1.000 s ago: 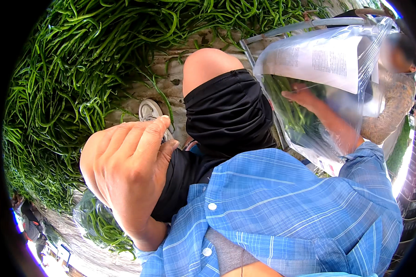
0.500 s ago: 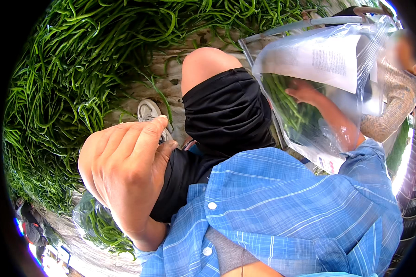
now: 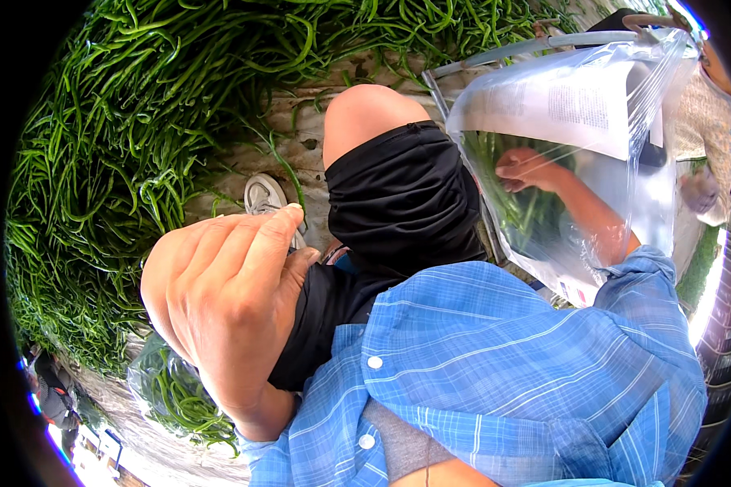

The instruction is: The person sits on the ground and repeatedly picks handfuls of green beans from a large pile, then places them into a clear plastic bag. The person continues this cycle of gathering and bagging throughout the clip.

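Note:
My left hand (image 3: 240, 296) lies over my left knee, its fingers extended and the thumb near the fingertips; nothing shows in it. On the right, my right hand (image 3: 529, 169) is inside a clear plastic bag (image 3: 654, 162), above long green chili peppers (image 3: 528, 213). Its fingers are curled in, and whatever they hold, if anything, is hidden. A white printed sheet (image 3: 577, 105) shows along the bag's upper part. The bag's mouth is spread round a grey metal frame (image 3: 512, 55).
A large heap of green chili peppers (image 3: 138, 154) covers the far left ground. A second clear bag of peppers (image 3: 183, 398) stands beside my left forearm. My shoe (image 3: 264, 195) rests on a pale ground sheet (image 3: 300, 122). Another person's patterned sleeve (image 3: 698, 122) is at far right.
My right hand has lifted slightly off the peppers in the bag and its fingers have curled in. The other person at right has shifted; a hand shows lower. My left hand has barely moved.

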